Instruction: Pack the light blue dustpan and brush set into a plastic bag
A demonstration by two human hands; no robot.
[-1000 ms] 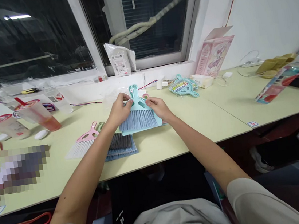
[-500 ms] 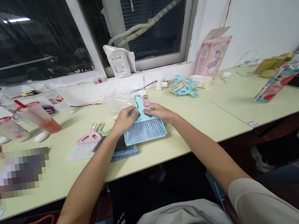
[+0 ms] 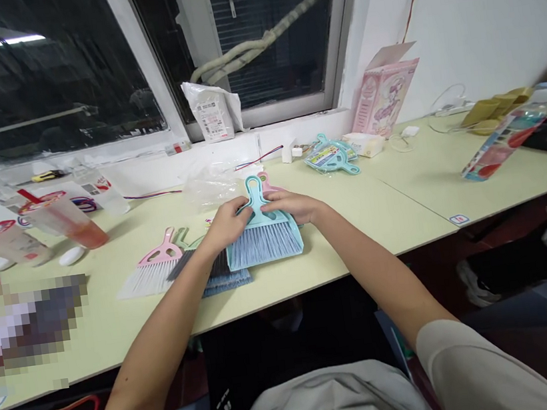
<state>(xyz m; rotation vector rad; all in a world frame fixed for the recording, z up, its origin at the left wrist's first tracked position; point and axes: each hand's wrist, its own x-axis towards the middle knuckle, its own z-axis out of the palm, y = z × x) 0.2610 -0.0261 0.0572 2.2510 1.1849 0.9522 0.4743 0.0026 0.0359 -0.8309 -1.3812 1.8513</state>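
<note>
A small teal brush (image 3: 264, 241) with blue-grey bristles lies in a matching teal dustpan (image 3: 299, 245) on the pale green table (image 3: 395, 209). My left hand (image 3: 227, 223) grips the set's left shoulder near the handle. My right hand (image 3: 292, 205) presses on the right shoulder. A pink handle (image 3: 265, 180) pokes out behind the teal one. To the left lie a pink brush with white bristles (image 3: 149, 268) and a darker brush (image 3: 222, 273), partly under the teal set.
Two lidded drink cups (image 3: 66, 219) with straws stand at far left. A clear plastic bag (image 3: 210, 183) lies behind my hands. Packaged teal sets (image 3: 331, 155), a pink box (image 3: 384, 93) and a bottle (image 3: 501, 138) sit to the right. A window sill runs along the back.
The teal brush and dustpan went from lifted and tilted down to flat on the table, nearer me. Both hands slid onto the shoulders of the set.
</note>
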